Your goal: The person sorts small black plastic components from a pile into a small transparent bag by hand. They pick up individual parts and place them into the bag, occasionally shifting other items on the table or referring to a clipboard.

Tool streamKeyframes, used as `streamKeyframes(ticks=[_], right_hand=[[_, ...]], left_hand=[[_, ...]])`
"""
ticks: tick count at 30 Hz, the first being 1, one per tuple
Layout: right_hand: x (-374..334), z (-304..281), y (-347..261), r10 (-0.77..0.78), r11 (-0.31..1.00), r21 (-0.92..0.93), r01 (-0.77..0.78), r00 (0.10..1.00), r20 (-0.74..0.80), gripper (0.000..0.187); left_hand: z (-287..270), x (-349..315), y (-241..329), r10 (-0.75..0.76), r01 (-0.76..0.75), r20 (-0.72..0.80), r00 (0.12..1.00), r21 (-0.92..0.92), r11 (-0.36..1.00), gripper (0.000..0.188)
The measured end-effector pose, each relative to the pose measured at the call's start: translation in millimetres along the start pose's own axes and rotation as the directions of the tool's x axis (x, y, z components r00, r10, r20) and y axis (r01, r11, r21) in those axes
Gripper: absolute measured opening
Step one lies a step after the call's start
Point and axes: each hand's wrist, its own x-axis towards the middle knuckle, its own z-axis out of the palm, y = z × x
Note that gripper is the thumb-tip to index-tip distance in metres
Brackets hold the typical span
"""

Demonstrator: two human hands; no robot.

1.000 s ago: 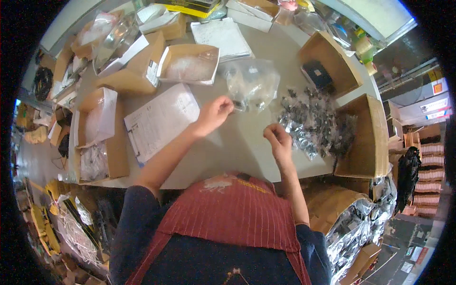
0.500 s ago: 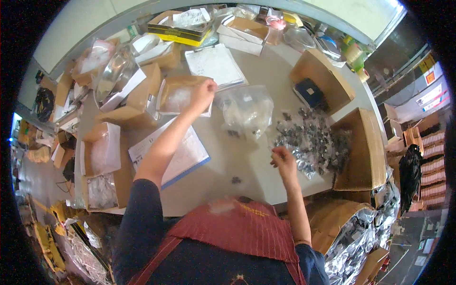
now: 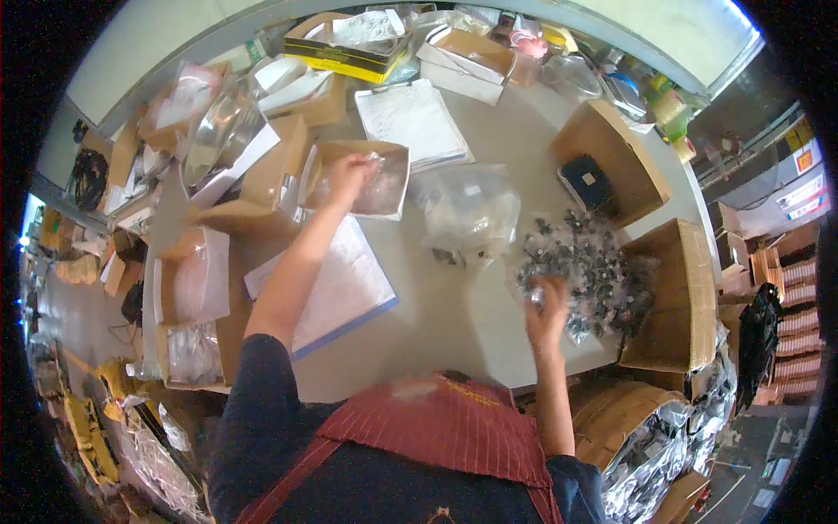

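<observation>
My left hand (image 3: 349, 179) reaches into a small open carton (image 3: 400, 188), its fingers pinched on a clear plastic bag (image 3: 374, 162). More clear plastic shows beneath it in the carton. My right hand (image 3: 548, 310) is at the left edge of a heap of small dark parts in clear bags (image 3: 594, 271). Its fingers are curled and smeared by motion, with a shiny bit at the fingertips too blurred to name. Between the hands lies a larger clear plastic bag (image 3: 467, 205), with a few small dark pieces (image 3: 448, 256) by its near edge.
Cardboard boxes (image 3: 676, 297) stand open at the right, one holding a dark blue item (image 3: 587, 182). Paper sheets (image 3: 410, 122) and a clipboard (image 3: 349, 301) lie on the table. Boxes (image 3: 196, 279) and a metal bowl (image 3: 218, 135) crowd the left side.
My left hand has come down into the carton and now has a bag in its fingers. My right hand has shifted to the heap's edge. A dark piece near the table front is gone.
</observation>
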Motion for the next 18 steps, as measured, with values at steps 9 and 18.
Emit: streamKeyframes(ticks=[9,18], right_hand=[[34.6,23.1,-113.9,-0.383,0.901,0.248,0.356,0.921,0.071,0.053],[9.3,92.0,-82.2,-0.177,0.733,0.617,-0.286,0.796,0.579,0.01]], left_hand=[[40.2,-149.4,33.1,0.018,0.071,0.511,0.859,-0.154,0.986,0.025],[13.8,-223.1,-27.1,0.195,-0.171,0.239,0.951,-0.117,0.978,0.024]])
